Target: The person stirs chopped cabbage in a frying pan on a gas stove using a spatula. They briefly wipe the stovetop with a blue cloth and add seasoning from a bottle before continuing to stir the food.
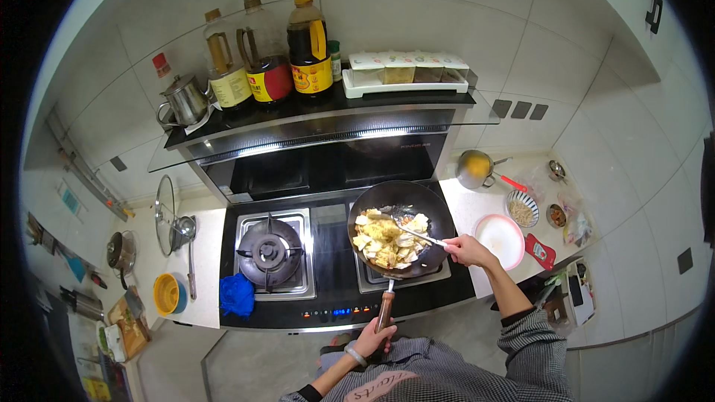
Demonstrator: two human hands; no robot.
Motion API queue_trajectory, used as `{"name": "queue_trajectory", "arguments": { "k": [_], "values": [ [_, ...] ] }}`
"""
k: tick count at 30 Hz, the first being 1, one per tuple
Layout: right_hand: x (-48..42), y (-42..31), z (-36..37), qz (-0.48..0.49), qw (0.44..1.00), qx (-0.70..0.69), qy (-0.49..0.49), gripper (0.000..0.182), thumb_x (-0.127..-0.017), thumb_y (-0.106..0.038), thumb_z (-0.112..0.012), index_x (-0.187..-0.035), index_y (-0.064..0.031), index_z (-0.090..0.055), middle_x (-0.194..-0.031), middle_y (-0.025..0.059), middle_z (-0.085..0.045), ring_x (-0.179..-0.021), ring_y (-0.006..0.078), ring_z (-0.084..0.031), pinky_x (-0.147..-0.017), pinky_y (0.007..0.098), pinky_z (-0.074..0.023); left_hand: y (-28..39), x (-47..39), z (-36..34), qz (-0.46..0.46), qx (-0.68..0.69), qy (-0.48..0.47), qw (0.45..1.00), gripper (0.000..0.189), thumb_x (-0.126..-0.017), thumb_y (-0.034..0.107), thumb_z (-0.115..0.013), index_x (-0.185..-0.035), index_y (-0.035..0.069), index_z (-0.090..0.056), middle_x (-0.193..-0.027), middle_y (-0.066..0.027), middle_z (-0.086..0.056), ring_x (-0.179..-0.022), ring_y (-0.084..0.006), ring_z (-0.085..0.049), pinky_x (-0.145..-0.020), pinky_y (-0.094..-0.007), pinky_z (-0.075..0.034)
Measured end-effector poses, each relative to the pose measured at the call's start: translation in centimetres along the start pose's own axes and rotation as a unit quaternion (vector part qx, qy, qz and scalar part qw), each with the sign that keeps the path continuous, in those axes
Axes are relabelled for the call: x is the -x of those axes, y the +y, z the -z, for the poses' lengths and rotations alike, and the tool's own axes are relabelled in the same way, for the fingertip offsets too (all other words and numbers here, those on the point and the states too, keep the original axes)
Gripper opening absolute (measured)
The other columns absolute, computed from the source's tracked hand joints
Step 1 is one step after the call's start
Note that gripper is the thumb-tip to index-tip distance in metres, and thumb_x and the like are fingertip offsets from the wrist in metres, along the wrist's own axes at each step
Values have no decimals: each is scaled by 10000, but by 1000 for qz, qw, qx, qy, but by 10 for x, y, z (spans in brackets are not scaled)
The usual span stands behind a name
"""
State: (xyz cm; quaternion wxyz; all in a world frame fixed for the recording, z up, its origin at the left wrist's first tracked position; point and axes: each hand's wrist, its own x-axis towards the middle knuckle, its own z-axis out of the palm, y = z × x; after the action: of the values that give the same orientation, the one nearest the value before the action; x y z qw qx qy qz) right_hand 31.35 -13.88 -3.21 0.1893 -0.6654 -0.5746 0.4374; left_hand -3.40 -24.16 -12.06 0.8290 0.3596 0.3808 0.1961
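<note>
My left hand (375, 336) is closed around the brown wooden handle (385, 310) of a dark wok (438, 209). The wok rests over the right burner of a black gas stove. Pale, yellowish chopped food (399, 248), seemingly cabbage with scrambled egg or noodles, lies in a heap inside it. In my right hand (466, 249) is the handle of a metal spatula (422, 235), reaching over the wok's right rim. The spatula's head is partly buried in the food.
The left burner (268, 252) holds no pan, and a blue cloth (237, 296) lies beside it. Right of the stove are a pink-rimmed plate (499, 241), a striped bowl (523, 208) and a pot (475, 169). Bottles (311, 75) line the shelf above. A glass lid (165, 215) stands left.
</note>
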Motion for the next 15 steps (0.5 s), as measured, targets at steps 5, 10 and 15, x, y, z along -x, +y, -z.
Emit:
{"name": "queue_trajectory", "arguments": {
  "k": [5, 10, 15],
  "values": [
    [58, -27, -7, 144, 947, 265, 112, 280, -915, -259, -567, -1161, -163, -663, -721, 185, -616, -694, 327, -632, -627, 435, -478, 1, 2, 0, 9, -4, 5, 1000, 374, -914, 206, -643, -1185, 60, -431, -768, -18, -529, -539, -108, -531, -468, -253, -476],
    [126, -83, 4, 81, 895, 426, 106, 234, -887, -204, -564, -1110, -184, -634, -784, 114, -591, -690, 320, -624, -610, 445, -495, 3, 2, -1, 9, -4, 5, 1000, 368, -915, 193, -638, -1178, 49, -424, -758, -19, -518, -544, -109, -530, -472, -255, -481],
    [108, -45, -46, 60, 896, 409, 164, 256, -884, -197, -574, -1136, -167, -606, -781, 112, -579, -698, 326, -621, -591, 450, -486, 5, 0, -4, 10, -9, -1, 1000, 366, -915, 184, -638, -1178, 45, -425, -755, -22, -515, -544, -111, -529, -475, -256, -481]
  ]
}}
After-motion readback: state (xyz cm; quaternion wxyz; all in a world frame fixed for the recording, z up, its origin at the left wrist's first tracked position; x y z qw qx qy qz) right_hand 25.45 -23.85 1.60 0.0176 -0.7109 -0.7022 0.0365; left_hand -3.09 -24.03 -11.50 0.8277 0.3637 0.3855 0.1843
